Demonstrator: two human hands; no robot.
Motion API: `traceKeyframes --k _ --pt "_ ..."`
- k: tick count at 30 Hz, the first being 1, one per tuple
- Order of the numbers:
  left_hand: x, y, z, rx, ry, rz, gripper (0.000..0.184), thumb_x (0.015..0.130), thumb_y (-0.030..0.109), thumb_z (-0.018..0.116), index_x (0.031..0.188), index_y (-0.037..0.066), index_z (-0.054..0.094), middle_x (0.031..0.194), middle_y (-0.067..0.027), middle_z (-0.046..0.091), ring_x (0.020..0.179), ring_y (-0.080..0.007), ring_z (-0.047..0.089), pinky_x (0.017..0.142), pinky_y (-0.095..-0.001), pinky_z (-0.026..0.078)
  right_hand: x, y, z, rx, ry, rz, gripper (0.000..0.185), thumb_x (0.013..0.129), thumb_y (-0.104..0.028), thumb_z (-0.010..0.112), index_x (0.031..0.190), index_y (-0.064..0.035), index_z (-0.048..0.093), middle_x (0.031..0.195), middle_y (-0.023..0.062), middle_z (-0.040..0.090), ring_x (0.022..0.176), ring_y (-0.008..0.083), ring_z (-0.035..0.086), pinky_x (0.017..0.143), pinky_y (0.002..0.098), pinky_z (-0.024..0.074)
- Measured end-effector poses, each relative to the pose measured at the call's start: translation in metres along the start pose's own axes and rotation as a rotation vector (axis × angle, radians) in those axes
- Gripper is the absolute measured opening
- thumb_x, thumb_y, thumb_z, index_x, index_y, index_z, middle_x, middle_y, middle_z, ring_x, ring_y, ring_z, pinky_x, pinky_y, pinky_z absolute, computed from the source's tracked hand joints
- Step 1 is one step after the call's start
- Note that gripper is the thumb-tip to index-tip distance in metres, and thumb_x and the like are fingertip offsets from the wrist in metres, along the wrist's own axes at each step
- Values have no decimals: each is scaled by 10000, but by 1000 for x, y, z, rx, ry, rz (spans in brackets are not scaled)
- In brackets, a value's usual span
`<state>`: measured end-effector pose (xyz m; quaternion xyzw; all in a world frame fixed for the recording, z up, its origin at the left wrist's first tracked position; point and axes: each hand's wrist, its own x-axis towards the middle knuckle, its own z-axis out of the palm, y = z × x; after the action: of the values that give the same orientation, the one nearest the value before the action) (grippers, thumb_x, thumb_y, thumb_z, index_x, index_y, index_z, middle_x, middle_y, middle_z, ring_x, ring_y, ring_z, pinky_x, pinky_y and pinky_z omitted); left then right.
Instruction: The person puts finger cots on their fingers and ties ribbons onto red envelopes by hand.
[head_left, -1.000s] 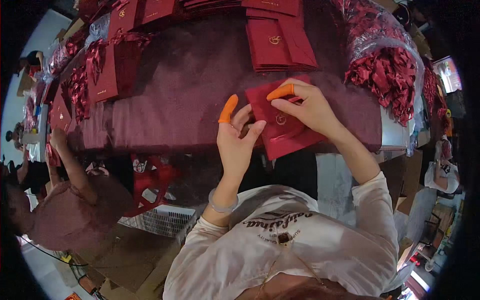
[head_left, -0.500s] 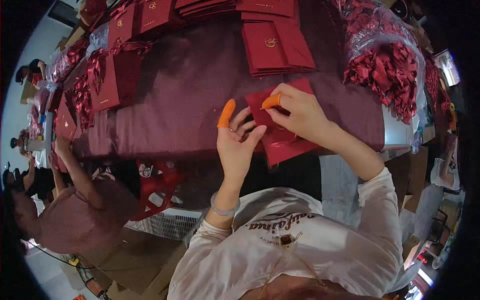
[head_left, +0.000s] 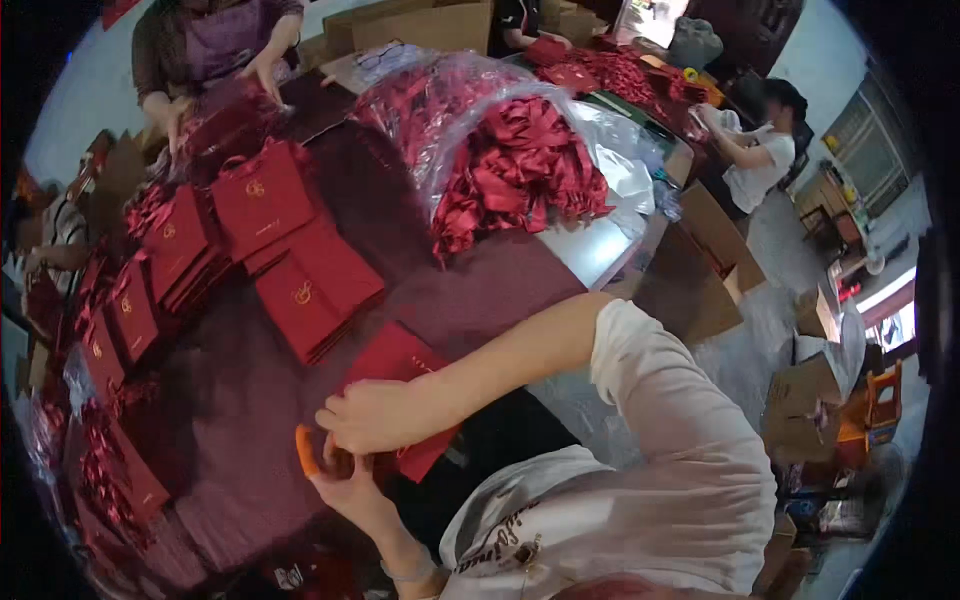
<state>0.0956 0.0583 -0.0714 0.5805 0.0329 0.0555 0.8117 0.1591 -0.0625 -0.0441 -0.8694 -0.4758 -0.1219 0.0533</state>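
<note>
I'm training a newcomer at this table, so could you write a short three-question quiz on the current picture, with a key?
1. What colour is the finger cover on the left hand?
2. Strips of which colour fill the plastic bag: A) blue, B) red, C) green?
3. True or false: the right forearm crosses above the flat red item.

Key: 1. Orange; 2. B; 3. True.
</note>
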Motion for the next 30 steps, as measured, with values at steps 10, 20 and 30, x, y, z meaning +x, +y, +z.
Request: traceKeyframes --k 10,20,30 --pt "-4 2 -7 -26 50 -37 581 781 -66 595 1305 45 368 1177 -165 500 1005 -212 542 852 -343 490 8 8 -8 418 -131 380 133 695 -127 570 760 -18 611 777 170 600 808 324 599 640 430 483" --pt "0 4 -9 39 78 -86 638 778 -96 573 1345 36 311 1118 -165 533 832 -144 560 754 -243 468 -19 4 9 439 63 312 125 767 -152 553 785 -29 563 854 101 508 743 274 577 586 382 479" --pt "1 0 -15 80 34 -45 604 798 -81 561 1343 18 321 1094 -153 541 968 -196 541 848 -318 469 -13 6 2 -32 130 -178 158 769 -195 542 712 -49 565 782 68 495 713 189 538 519 296 456"
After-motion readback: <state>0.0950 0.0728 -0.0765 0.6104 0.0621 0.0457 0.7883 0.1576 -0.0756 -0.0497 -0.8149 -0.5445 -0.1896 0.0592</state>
